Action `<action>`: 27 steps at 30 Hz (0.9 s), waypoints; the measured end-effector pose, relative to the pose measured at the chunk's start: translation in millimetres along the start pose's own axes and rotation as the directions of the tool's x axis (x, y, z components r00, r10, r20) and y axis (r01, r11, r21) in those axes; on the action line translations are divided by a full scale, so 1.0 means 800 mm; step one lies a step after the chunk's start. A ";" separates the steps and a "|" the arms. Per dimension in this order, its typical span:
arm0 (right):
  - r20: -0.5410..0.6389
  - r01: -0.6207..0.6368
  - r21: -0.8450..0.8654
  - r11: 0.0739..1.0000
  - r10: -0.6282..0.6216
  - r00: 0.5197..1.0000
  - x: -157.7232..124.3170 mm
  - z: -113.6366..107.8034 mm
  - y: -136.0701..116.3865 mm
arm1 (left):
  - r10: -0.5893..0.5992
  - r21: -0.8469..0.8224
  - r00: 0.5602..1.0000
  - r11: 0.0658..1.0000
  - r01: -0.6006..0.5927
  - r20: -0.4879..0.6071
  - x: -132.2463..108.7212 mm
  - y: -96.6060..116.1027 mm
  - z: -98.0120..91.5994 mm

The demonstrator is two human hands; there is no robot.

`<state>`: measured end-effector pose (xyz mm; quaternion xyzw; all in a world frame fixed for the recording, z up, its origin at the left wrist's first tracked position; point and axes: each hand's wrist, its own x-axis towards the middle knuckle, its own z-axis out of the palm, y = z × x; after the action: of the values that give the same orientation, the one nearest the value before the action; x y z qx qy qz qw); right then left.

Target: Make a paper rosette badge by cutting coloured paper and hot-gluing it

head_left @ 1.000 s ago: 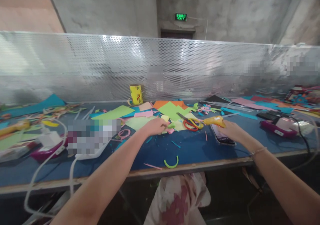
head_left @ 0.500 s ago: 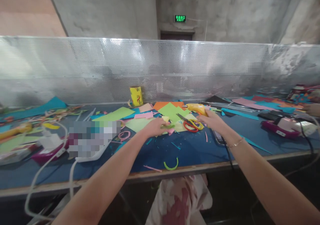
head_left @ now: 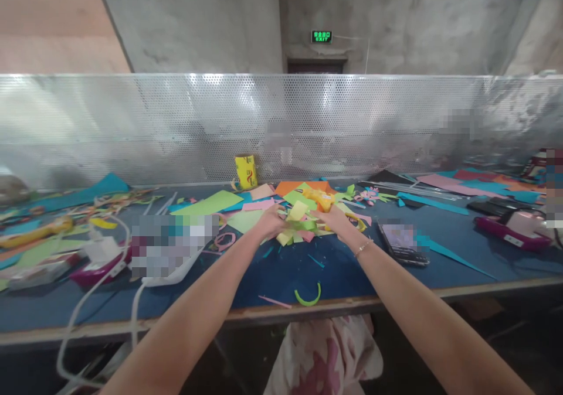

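A yellow hot glue gun (head_left: 313, 196) is in my right hand (head_left: 335, 218), its fingers closed around the handle and the nozzle pointing left. Just across from it, my left hand (head_left: 269, 221) pinches a cluster of paper strips (head_left: 299, 210) in yellow, green and pink. Its fingertips are partly hidden by the paper. The scissors' yellow handle (head_left: 358, 222) shows behind my right wrist; the blades are covered. Under and behind my hands lie sheets of green paper (head_left: 209, 201) and orange paper (head_left: 285, 188).
A phone (head_left: 402, 242) lies right of my right forearm. Left are a white tray (head_left: 176, 278), a purple power strip (head_left: 99, 269) and another yellow glue gun (head_left: 37, 231). A yellow packet (head_left: 245, 172) stands by the perforated metal screen (head_left: 197, 125). A green paper arc (head_left: 308, 301) is near the table edge.
My right hand has moved left with the glue gun, closer to my left hand. More of the phone and a pink paper piece behind it now show. The paper strips have come into clearer view.
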<state>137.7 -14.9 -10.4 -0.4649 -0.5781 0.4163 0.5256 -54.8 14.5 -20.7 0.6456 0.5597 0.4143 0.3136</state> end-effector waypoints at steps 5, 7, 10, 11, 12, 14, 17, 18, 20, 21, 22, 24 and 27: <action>0.015 -0.012 0.118 0.993 0.010 1.000 -0.006 -0.002 0.004 | 0.079 -0.188 0.996 0.979 -0.084 -0.036 -0.003 0.013 -0.004; 0.037 -0.044 0.218 0.975 0.036 0.999 -0.007 -0.001 0.004 | 0.059 -0.421 0.997 0.907 -0.030 0.056 -0.007 0.019 -0.002; 0.009 -0.003 0.287 0.958 0.001 1.000 -0.005 0.000 0.004 | 0.049 -0.659 0.982 0.748 0.083 0.180 -0.016 0.029 0.006; -0.017 0.024 0.290 0.957 -0.020 1.000 -0.003 0.001 0.004 | 0.051 -0.690 0.976 0.715 0.113 0.212 -0.019 0.032 0.009; -0.044 0.048 0.288 0.956 -0.037 0.998 -0.002 0.002 0.004 | 0.051 -0.706 0.972 0.696 0.130 0.229 -0.022 0.035 0.011; -0.081 0.096 0.301 0.949 -0.075 0.994 -0.001 0.005 0.004 | 0.050 -0.710 0.970 0.690 0.140 0.240 -0.026 0.038 0.017; -0.092 0.177 0.336 0.925 -0.155 0.984 0.002 0.008 0.006 | 0.079 -0.706 0.976 0.703 0.089 0.202 -0.029 0.039 0.025; -0.112 0.209 0.339 0.917 -0.181 0.977 0.003 0.009 0.007 | 0.095 -0.704 0.981 0.708 0.053 0.170 -0.029 0.038 0.028; -0.160 0.259 0.334 0.906 -0.216 0.963 0.005 0.010 0.010 | 0.118 -0.686 0.988 0.728 -0.020 0.097 -0.028 0.038 0.031; -0.182 0.279 0.332 0.901 -0.229 0.956 0.005 0.011 0.012 | 0.123 -0.670 0.991 0.740 -0.056 0.053 -0.027 0.038 0.032; -0.190 0.291 0.333 0.897 -0.239 0.952 0.006 0.012 0.012 | 0.123 -0.653 0.992 0.752 -0.087 0.010 -0.027 0.038 0.033; -0.179 0.295 0.327 0.898 -0.248 0.952 0.005 0.013 0.012 | 0.112 -0.621 0.991 0.772 -0.133 -0.074 -0.026 0.040 0.035; -0.163 0.278 0.271 0.921 -0.241 0.957 0.001 0.012 0.008 | 0.072 -0.611 0.981 0.774 -0.168 -0.179 -0.024 0.041 0.038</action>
<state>128.4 -12.7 -17.8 -0.3270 -0.5326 0.3931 0.6744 -13.0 -8.0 -9.9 0.5080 0.3703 0.6410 0.4403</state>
